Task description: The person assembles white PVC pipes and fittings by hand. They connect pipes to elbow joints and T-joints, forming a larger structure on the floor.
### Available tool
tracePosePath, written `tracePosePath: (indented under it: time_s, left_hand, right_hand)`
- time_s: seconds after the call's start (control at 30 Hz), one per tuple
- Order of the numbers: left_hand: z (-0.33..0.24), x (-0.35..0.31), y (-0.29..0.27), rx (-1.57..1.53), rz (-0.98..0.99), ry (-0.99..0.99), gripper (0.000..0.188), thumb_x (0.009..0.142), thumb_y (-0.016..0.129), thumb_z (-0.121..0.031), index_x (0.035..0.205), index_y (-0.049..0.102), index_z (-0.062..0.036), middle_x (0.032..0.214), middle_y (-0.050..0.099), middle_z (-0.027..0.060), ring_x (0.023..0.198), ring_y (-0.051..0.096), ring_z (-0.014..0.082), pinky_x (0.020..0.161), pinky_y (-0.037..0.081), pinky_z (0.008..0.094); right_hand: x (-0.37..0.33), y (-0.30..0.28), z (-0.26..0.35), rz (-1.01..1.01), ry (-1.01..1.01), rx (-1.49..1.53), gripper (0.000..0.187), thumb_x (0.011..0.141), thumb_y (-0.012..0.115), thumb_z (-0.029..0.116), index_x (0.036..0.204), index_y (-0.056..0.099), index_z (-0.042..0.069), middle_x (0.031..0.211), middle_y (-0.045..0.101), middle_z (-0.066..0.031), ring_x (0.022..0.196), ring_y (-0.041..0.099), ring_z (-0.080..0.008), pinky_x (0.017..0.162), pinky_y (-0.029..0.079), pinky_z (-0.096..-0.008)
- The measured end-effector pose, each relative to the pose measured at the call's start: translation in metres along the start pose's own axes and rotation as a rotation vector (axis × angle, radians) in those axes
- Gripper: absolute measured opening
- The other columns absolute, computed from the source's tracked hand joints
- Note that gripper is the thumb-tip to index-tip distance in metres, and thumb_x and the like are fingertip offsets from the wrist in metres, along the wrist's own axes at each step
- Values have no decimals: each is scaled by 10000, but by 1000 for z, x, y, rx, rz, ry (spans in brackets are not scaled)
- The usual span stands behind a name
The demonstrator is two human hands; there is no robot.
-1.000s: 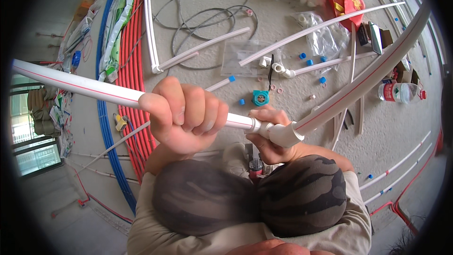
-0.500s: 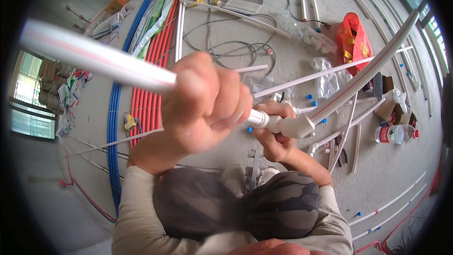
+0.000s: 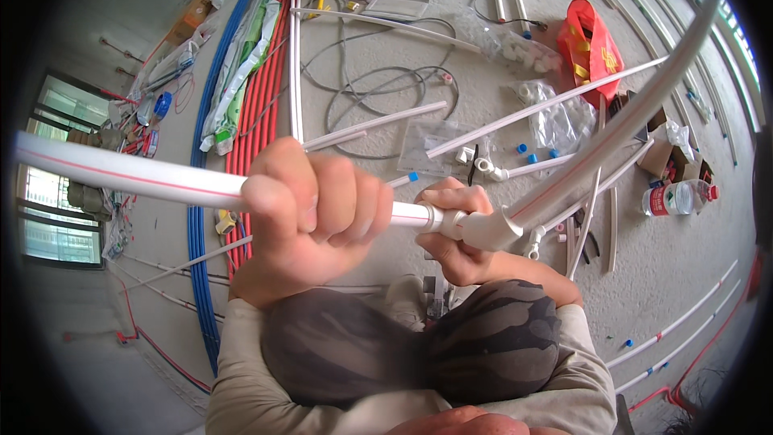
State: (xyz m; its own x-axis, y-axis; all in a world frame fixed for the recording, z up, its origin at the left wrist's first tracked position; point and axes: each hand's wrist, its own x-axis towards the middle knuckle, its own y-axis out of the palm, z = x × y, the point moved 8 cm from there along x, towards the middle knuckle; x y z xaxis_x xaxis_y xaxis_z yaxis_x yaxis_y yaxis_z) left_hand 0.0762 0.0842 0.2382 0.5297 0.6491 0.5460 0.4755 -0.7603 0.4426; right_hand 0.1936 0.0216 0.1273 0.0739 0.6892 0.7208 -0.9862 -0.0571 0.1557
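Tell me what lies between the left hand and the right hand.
In the head view, a short stretch of white pipe spans from the left hand to the fitting in the right hand.

A pale beige shirt — plain, softly creased — has loose sleeves that leave the forearms bare. The trousers carry a camouflage pattern: wavy blackish bands on grey-brown cloth. A light-coloured shoe shows, its details too small to tell. The left hand and right hand are bare.
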Motion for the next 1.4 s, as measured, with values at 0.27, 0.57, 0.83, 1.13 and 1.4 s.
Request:
tracePosePath:
  time_s: [0.27, 0.57, 0.83, 1.13, 1.4]
  left_hand:
    - [-19, 43, 0, 344, -96, -66, 398, 1105, 488, -432, 837, 422, -146, 632, 380, -25, 504, 337, 113, 515, 366, 312]
    - [-29, 114, 6, 302, -58, -76, 410, 1028, 649, -376, 774, 503, -89, 592, 476, 7, 480, 448, 106, 493, 406, 292]
    - [6, 111, 2, 333, -188, -130, 460, 962, 765, -408, 713, 544, -89, 557, 509, 3, 432, 482, 101, 426, 384, 271]
    - [55, 63, -33, 222, -409, -237, 464, 979, 750, -388, 764, 459, -98, 524, 491, 17, 376, 454, 103, 360, 362, 280]
    - [55, 32, -25, 278, -465, -214, 476, 946, 787, -409, 784, 463, -99, 522, 478, -18, 374, 435, 63, 359, 353, 246]
  right_hand:
    - [36, 11, -55, 17, 481, 890, 541, 902, 809, 219, 1302, 533, -21, 951, 635, -120, 735, 546, -136, 597, 422, -288]
    - [64, -22, -57, -59, 418, 146, 1010, 880, 761, 591, 1577, 320, 8, 1386, 516, -172, 992, 601, -220, 756, 508, -330]
    - [68, -4, -18, 36, 141, -272, 636, 755, 920, 297, 1224, 620, -11, 1285, 571, -187, 1127, 596, -300, 940, 494, -408]
    - [15, 12, -29, -231, 395, 84, 131, 760, 660, -7, 885, 622, 3, 912, 657, -98, 826, 588, -171, 753, 478, -308]
    - [-2, 17, -22, -158, 479, -133, 177, 790, 635, -16, 966, 642, 7, 832, 644, -4, 740, 552, -91, 684, 459, -253]
